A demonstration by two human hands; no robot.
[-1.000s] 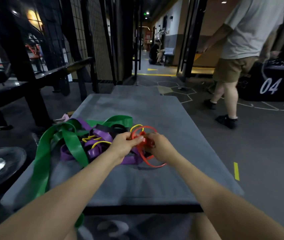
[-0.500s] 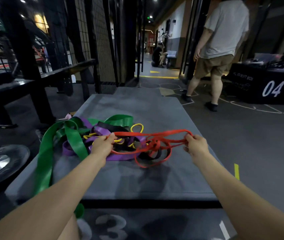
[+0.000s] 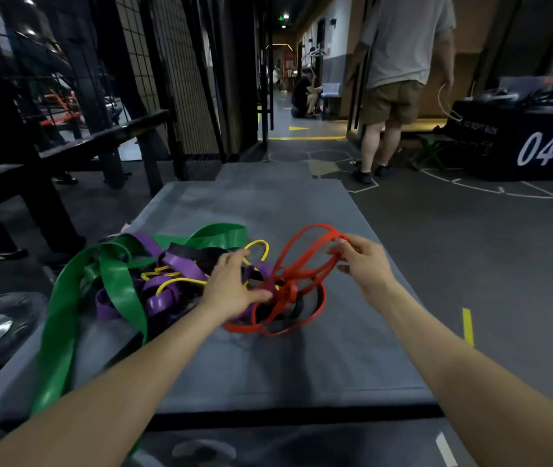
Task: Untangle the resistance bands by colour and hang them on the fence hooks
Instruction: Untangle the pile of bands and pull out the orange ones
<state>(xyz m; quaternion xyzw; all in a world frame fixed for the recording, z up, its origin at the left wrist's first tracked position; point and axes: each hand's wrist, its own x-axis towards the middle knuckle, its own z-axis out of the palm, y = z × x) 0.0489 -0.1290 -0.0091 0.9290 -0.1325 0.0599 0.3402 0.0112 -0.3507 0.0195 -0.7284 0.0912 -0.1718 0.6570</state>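
While the red band (image 3: 297, 281) is pinched high by the right hand (image 3: 362, 261), its knot lies lower-left, beside the spread left hand (image 3: 231, 288).

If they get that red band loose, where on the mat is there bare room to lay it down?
The mat is bare between the near edge and the red band, and again beyond the pile toward its far end. The left side is crowded: green band, purple band and yellow band lie tangled there.

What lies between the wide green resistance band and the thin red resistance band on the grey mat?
In the head view, purple bands, a black band and a thin yellow band lie tangled between the green band and the red band, under the left hand.
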